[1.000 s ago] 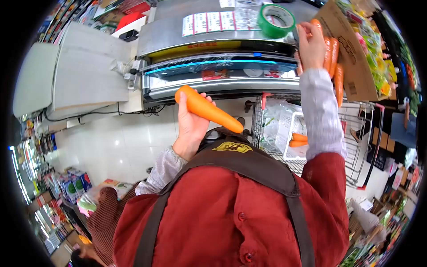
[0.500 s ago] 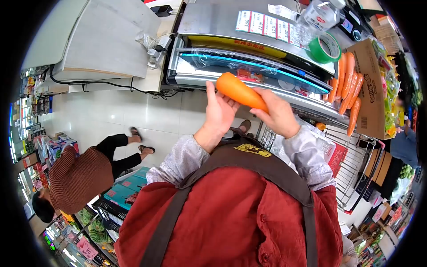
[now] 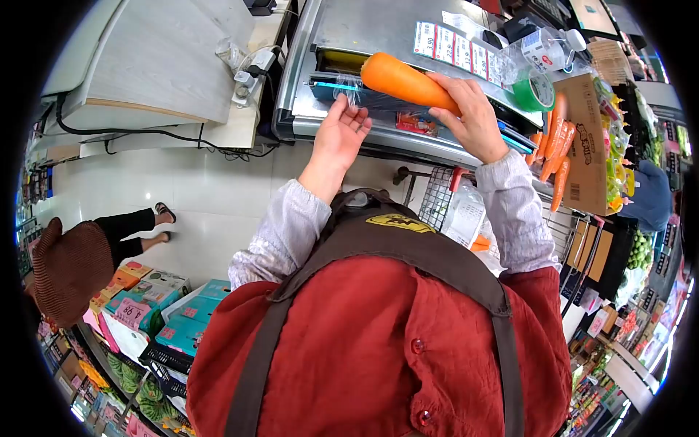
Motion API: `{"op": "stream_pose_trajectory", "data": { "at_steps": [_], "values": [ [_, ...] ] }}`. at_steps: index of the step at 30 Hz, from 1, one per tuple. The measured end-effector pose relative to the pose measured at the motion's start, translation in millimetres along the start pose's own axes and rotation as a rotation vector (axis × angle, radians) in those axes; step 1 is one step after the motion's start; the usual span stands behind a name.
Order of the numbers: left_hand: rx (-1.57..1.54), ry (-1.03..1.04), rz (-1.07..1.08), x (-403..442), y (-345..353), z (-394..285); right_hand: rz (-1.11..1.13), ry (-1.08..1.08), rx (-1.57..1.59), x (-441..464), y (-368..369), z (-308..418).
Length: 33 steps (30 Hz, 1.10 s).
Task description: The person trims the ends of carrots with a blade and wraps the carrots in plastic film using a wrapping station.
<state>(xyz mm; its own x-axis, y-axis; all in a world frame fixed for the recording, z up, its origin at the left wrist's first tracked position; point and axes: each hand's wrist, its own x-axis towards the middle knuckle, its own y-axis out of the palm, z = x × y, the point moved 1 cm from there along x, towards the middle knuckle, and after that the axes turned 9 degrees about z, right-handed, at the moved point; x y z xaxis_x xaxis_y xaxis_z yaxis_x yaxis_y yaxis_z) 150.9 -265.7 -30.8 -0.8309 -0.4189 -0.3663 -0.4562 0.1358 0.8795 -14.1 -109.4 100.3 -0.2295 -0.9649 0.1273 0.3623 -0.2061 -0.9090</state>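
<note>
My right hand (image 3: 473, 116) grips a thick orange carrot (image 3: 408, 81) by one end, holding it tilted above the slot of a metal wrapping machine (image 3: 298, 109). The carrot's wide end points left. At the slot's left end, my left hand (image 3: 341, 138) is turned palm up, its thumb and fingertips at a bunched edge of clear cling film (image 3: 348, 86). The fingers look pinched on the film, though the contact is small. Several wrapped carrots (image 3: 557, 146) lie at the machine's right end, beside a cardboard box (image 3: 582, 138).
A green tape roll (image 3: 534, 92), a price label strip (image 3: 459, 51) and a plastic bottle (image 3: 546, 49) sit on the metal top. Below stands a wire cart (image 3: 437, 197). Cables (image 3: 145, 136) hang off the white counter at left. Another person (image 3: 73, 269) walks at far left.
The carrot has moved up and over the machine in my right hand. My left hand has let go of it and reached to the cling film. The other person has moved further left.
</note>
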Motion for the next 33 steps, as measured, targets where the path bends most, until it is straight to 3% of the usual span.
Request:
{"op": "stream_pose_trajectory", "data": {
  "at_steps": [4,10,24,33],
  "values": [
    [0.05,0.041,-0.014,-8,9,-9,0.03,-0.014,-0.044,7,7,-8],
    [0.376,0.25,0.015,-15,26,-18,0.006,-0.023,-0.05,14,21,-16],
    [0.501,0.281,0.007,-13,33,-31,-0.083,-0.066,-0.173,12,37,-17],
    [0.509,0.315,0.024,-11,33,-37,-0.128,0.015,-0.305,6,47,-2]
  ]
}}
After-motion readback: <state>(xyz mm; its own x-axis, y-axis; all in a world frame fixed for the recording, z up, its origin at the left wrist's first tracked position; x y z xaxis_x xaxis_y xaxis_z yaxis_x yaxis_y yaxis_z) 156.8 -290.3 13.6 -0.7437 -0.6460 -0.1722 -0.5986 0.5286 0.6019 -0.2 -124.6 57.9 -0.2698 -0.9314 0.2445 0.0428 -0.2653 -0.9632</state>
